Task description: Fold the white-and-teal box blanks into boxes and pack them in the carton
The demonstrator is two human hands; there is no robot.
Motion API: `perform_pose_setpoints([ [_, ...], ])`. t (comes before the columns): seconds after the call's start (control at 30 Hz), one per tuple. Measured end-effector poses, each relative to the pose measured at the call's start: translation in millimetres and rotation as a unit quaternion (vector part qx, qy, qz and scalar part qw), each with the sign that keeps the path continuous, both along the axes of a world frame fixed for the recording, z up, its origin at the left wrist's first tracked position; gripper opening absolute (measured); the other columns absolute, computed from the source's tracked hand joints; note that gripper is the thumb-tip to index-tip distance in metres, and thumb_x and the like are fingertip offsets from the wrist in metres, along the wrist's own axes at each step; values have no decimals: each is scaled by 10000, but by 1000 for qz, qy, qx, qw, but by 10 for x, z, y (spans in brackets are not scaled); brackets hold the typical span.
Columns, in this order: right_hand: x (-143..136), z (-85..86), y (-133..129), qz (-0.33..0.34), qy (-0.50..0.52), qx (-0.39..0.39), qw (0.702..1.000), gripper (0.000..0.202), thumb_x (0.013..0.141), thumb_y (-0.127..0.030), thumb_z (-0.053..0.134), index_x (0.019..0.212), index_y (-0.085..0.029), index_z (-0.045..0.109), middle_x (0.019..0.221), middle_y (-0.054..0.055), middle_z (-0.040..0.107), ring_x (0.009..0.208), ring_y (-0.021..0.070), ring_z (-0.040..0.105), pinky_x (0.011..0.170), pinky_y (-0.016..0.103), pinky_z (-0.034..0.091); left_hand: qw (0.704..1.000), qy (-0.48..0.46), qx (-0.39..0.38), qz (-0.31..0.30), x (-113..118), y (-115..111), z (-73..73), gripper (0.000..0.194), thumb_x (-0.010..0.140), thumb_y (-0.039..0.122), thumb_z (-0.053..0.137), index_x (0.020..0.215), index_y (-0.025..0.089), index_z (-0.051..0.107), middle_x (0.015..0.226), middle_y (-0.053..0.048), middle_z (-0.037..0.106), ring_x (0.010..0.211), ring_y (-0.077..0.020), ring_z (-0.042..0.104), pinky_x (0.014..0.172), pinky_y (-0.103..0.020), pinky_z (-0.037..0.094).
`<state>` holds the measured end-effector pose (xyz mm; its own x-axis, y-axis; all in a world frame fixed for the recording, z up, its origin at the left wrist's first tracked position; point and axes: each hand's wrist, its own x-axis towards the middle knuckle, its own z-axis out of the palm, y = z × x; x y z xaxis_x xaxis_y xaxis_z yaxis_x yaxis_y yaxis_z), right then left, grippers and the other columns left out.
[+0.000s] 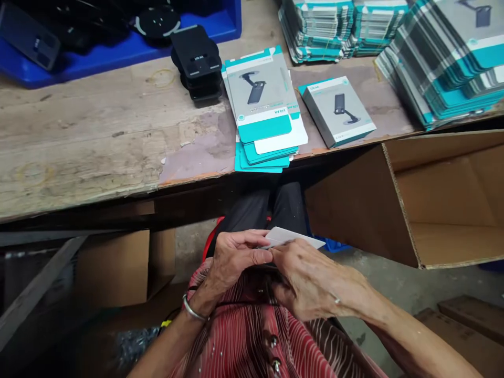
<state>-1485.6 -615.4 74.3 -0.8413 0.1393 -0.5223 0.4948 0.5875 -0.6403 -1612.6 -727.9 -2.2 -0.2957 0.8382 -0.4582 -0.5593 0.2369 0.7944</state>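
Note:
Close to my body, above my lap, both hands meet at a carton (296, 237) with a pale card panel. Its lower part is hidden behind my hands. My left hand (241, 255) is closed on its left side, with thumb and fingers at the edge. My right hand (309, 278) is curled over its near side, its fingertips partly hidden. On the bench ahead lie flat printed cartons (258, 100) in grey and teal. Beside them is a formed box (340, 111) with a phone-mount picture.
A stack of black phone mounts (197, 58) stands by a blue bin (106, 65) holding more black parts. Bundled flat cartons (323, 26) and a leaning stack (452, 68) sit at the bench's right. A large open cardboard box (362, 210) stands right; another box (114, 268) is lower left.

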Motion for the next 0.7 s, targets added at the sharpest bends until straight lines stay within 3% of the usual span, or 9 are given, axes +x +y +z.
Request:
perform_pose_setpoints([
  [0.13,100,48,75,-18,31,-21,999,207,736,-121,589,928,-152,659,844,74,683,774,199,630,706,315,500,999,19,-22,34,-25,-38,-17,184,548,198,855,712,237,782,790,-21,752,698,-119,676,653,-174,544],
  [0.2,298,33,168,-142,150,-46,977,334,738,-141,650,1067,-200,656,964,56,706,854,192,662,759,304,526,997,17,-29,70,-62,-26,-18,169,535,220,857,686,222,779,760,-29,742,658,-120,658,616,-188,533],
  [0.23,408,-13,205,-245,230,-44,941,377,741,-144,671,1107,-232,647,1004,38,709,894,186,671,798,304,532,995,13,-33,90,-81,-13,-21,173,520,229,860,671,214,777,758,-34,739,651,-122,653,607,-193,528],
  [0.3,592,-196,228,-463,360,-26,810,367,737,-134,698,1081,-255,658,1015,17,717,926,177,680,847,317,535,992,3,-39,117,-105,19,-29,188,487,237,868,645,201,772,754,-40,734,646,-121,647,597,-190,516],
  [0.33,648,-326,206,-539,387,-46,747,357,718,-146,723,1056,-247,667,1004,19,723,915,180,686,844,325,541,992,-1,-38,120,-108,36,-32,192,477,236,870,637,197,770,750,-42,732,650,-120,646,597,-187,512],
  [0.37,674,-468,162,-585,387,-95,706,353,688,-174,754,1028,-232,678,979,27,731,884,186,693,823,331,550,992,-3,-38,118,-106,54,-32,192,477,236,870,636,194,770,749,-45,730,657,-120,646,602,-187,509],
  [0.5,548,-959,-121,-593,275,-369,661,313,606,-345,815,853,-180,719,844,75,743,763,226,694,753,372,561,993,9,-49,108,-72,115,6,193,477,243,870,623,173,764,741,-58,721,665,-128,635,601,-206,505],
  [0.6,451,-1103,-251,-596,266,-433,622,279,586,-368,826,767,-186,718,794,63,736,729,231,681,747,379,549,991,18,-63,117,-55,152,55,206,463,263,876,589,160,750,721,-59,712,655,-131,627,604,-222,506],
  [0.7,480,-1092,-171,-575,284,-426,638,338,607,-382,816,876,-196,733,840,53,733,753,214,671,737,342,531,990,21,-62,121,-33,200,86,225,456,281,885,577,157,743,711,-51,706,651,-121,621,605,-210,499],
])
